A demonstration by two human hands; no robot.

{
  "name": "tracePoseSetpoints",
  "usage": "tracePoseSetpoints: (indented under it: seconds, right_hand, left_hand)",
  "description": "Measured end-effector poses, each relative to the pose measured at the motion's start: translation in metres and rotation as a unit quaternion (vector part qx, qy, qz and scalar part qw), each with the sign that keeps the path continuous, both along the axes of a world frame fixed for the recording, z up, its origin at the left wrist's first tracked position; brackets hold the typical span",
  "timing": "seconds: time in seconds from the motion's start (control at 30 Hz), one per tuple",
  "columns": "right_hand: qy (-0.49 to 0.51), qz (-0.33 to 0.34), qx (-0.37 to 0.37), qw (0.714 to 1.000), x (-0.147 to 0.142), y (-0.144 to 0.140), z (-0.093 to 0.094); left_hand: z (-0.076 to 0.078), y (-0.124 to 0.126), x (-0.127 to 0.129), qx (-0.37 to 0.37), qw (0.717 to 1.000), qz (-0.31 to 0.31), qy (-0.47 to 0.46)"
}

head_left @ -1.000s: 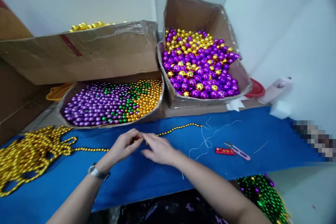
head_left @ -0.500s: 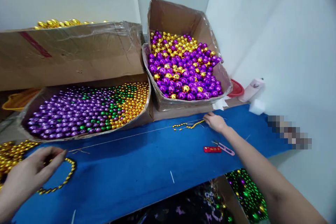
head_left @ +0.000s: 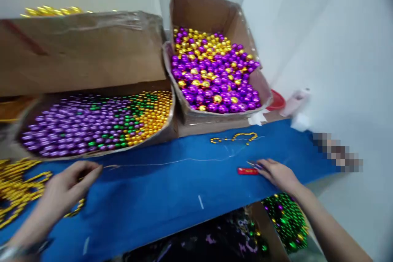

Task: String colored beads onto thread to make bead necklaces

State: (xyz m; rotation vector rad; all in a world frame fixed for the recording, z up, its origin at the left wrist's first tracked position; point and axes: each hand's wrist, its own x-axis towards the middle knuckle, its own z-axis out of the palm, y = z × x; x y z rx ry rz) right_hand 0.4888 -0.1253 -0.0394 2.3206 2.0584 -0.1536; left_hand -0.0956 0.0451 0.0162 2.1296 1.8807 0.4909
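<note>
At the left, my left hand (head_left: 69, 184) is closed in a pinch on the thread end of a gold bead strand (head_left: 75, 208), whose loop hangs under the fingers. From that pinch a thin pale thread (head_left: 162, 164) runs right across the blue cloth, slightly slack. My right hand (head_left: 278, 176) has its fingers closed over a small pair of thread snips (head_left: 252, 164); only the metal tips show, the pink handle being covered. Beside these tips lies a red packet (head_left: 246, 171). Farther back, a short gold bead string (head_left: 245, 135) rests loose on the cloth.
Behind the blue cloth (head_left: 147, 213) stand a carton of purple, green and gold beads (head_left: 175, 129) and a taller carton of purple and gold balls (head_left: 211, 119). Gold bead strands (head_left: 21, 192) are heaped at left. A red bowl (head_left: 278, 100) sits at the back right.
My right hand has let go of the gold bead string and come nearer, onto the snips. My left hand has shifted right with its strand, and the thread has slackened.
</note>
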Motion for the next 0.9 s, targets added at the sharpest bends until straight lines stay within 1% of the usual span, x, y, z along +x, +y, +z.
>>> tracePoseSetpoints:
  seconds: [0.03, 0.1, 0.13, 0.2, 0.23, 0.3, 0.33, 0.4, 0.43, 0.47, 0.5, 0.53, 0.57, 0.63, 0.7, 0.8, 0.9]
  right_hand:
    - [0.008, 0.002, 0.010, 1.000, 0.004, -0.007, -0.009]
    - [0.029, 0.015, 0.025, 0.999, 0.015, -0.015, -0.027]
    - [0.047, 0.027, 0.028, 0.998, 0.020, -0.016, -0.035]
    - [0.081, 0.003, 0.082, 0.993, 0.025, -0.012, -0.044]
    - [0.091, -0.009, 0.106, 0.990, 0.023, -0.009, -0.043]
    - [0.134, -0.024, 0.129, 0.982, 0.004, 0.002, -0.031]
    - [0.172, -0.028, 0.119, 0.977, -0.013, 0.008, -0.021]
    - [0.274, -0.016, 0.049, 0.960, -0.056, 0.025, 0.002]
    - [0.308, -0.002, 0.026, 0.951, -0.080, 0.034, 0.014]
    - [0.310, 0.036, -0.004, 0.950, -0.104, 0.043, 0.025]
    - [0.284, 0.083, -0.008, 0.955, -0.127, 0.052, 0.033]
    - [0.233, 0.144, -0.011, 0.962, -0.147, 0.060, 0.039]
    - [0.209, 0.162, -0.005, 0.964, -0.164, 0.068, 0.043]
    - [0.170, 0.174, -0.010, 0.970, -0.190, 0.081, 0.043]
    - [0.125, 0.173, -0.021, 0.977, -0.207, 0.091, 0.037]
    - [0.071, 0.170, -0.035, 0.982, -0.222, 0.099, 0.028]
    - [0.039, 0.167, -0.040, 0.984, -0.229, 0.105, 0.026]
  left_hand:
    - [0.007, -0.006, 0.008, -0.014, 1.000, -0.011, -0.024]
    - [0.019, -0.013, 0.022, -0.014, 0.997, -0.036, -0.059]
    - [0.023, -0.015, 0.026, -0.007, 0.997, -0.031, -0.073]
    - [0.027, -0.017, 0.027, -0.012, 0.996, -0.031, -0.086]
    - [0.028, -0.018, 0.026, -0.012, 0.995, -0.028, -0.092]
    - [0.029, -0.020, 0.024, -0.011, 0.994, -0.026, -0.103]
    - [0.029, -0.022, 0.023, -0.010, 0.994, -0.025, -0.109]
    - [0.029, -0.023, 0.024, -0.014, 0.992, -0.025, -0.120]
    - [0.029, -0.024, 0.025, -0.018, 0.992, -0.025, -0.125]
    - [0.030, -0.024, 0.026, -0.021, 0.991, -0.024, -0.129]
    - [0.030, -0.025, 0.028, -0.024, 0.991, -0.021, -0.132]
    - [0.030, -0.025, 0.029, -0.025, 0.991, -0.017, -0.134]
    - [0.031, -0.025, 0.031, -0.025, 0.990, -0.013, -0.136]
    - [0.031, -0.026, 0.033, -0.021, 0.990, -0.010, -0.142]
    - [0.031, -0.026, 0.033, -0.017, 0.989, -0.018, -0.148]
    - [0.032, -0.026, 0.032, -0.014, 0.988, -0.028, -0.150]
    - [0.033, -0.026, 0.030, -0.012, 0.989, -0.024, -0.145]
